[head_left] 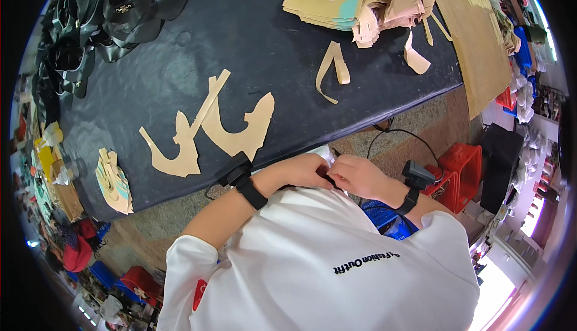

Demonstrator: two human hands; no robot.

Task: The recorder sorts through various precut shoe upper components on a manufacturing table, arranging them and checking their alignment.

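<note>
Both hands meet close to my body, in front of the white shirt and just off the table's near edge. My left hand [305, 171] has its fingers curled inward. Beside it, the fingers of my right hand [356, 176] are pinched together. A small dark thing [331, 180] shows between the fingertips, too small and covered to name. Nearest on the black table [288, 66] lie two curved tan shoe-upper pieces [239, 137], [179, 153], apart from my hands. Each wrist wears a black strap with a small dark device.
A thick stack of tan cut pieces [321, 9] lies at the far right, with loose strips [333, 69] nearer. Black shoe parts [123, 9] pile up at the far left. A small bundle [113, 180] sits at the left end. Red crates [461, 174] and a black cable [415, 135] are right.
</note>
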